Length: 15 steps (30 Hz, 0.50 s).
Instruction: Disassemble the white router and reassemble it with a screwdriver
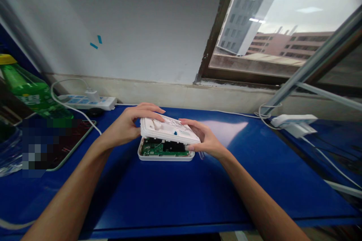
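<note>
Far left, beside a green bottle (pixel 31 90) and a white cable (pixel 89 119): standing and running well apart from the open device, so unlikely to interfere except through a wide sweep of the elbow.

With the left hand (pixel 123 126), grasping the left end of the white cover (pixel 169 128), fingers bent over the top; perhaps bracing underneath with the thumb, but cannot tell, being hidden there. Could tip or slide through uneven pressure at that end.

Between both hands, on the blue table (pixel 169 192), seen tilted above the white base (pixel 166 159), apart at the near edge and exposing the green circuit board (pixel 151 151). Could trap the thin pale wire (pixel 158 145) at the rim through lowering without looking inside, or scrape the board through sideways drift. Could also snap or bend the small clips along the cover's edge through twisting, or through pressing while misaligned.

With the right hand (pixel 209 141), grasping the right end, fingers on top and thumb at the near corner, close to the gap. Could get pinched there through sudden closing, or jolt the base along the smooth tabletop through a shove from one side only.
</note>
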Tool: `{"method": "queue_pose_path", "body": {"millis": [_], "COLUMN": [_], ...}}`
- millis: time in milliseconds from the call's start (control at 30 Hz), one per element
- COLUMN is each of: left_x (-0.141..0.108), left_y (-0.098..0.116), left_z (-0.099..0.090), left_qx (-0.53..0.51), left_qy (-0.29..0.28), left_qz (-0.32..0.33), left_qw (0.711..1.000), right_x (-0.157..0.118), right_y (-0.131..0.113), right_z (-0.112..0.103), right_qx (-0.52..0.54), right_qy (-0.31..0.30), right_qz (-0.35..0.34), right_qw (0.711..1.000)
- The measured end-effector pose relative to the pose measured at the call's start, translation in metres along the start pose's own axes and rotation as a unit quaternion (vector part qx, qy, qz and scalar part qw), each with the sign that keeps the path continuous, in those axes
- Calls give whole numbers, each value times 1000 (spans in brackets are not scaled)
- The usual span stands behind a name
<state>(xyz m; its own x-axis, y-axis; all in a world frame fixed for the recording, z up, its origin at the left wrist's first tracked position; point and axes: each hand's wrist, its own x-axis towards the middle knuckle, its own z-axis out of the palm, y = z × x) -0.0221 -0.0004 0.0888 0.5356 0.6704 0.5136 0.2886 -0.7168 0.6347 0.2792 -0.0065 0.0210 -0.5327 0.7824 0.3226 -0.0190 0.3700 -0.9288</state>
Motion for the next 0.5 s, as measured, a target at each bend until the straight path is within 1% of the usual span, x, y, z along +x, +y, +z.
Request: {"method": "queue_pose_path", "body": {"millis": [67, 133, 200, 267, 333, 400, 500], "left_x": [0, 0, -2, -3, -3, -2, 0], "left_y": [2, 5, 8, 11, 13, 12, 4], "left_z": [2, 3, 3, 3, 3, 1, -2], "left_qx": [0, 33, 77, 106, 115, 107, 78], "left_qy": [70, 141, 210, 261, 293, 316, 317], "left_qz": [-20, -39, -62, -78, -84, -91, -133], "left_qw": [997, 989, 973, 956, 946, 938, 936], "right_x": [3, 5, 6, 5, 5, 4, 6], "right_y": [-1, -2, -1, 1, 4, 5, 4], "right_z": [4, 6, 6, 5, 5, 6, 12], "right_qx": [-3, -28, -59, -88, -117, -148, -198], "right_qy": [16, 56, 95, 116, 125, 121, 98], "right_qz": [9, 10, 7, 9, 9, 6, -1], "right_qw": [1000, 998, 994, 989, 985, 982, 975]}}
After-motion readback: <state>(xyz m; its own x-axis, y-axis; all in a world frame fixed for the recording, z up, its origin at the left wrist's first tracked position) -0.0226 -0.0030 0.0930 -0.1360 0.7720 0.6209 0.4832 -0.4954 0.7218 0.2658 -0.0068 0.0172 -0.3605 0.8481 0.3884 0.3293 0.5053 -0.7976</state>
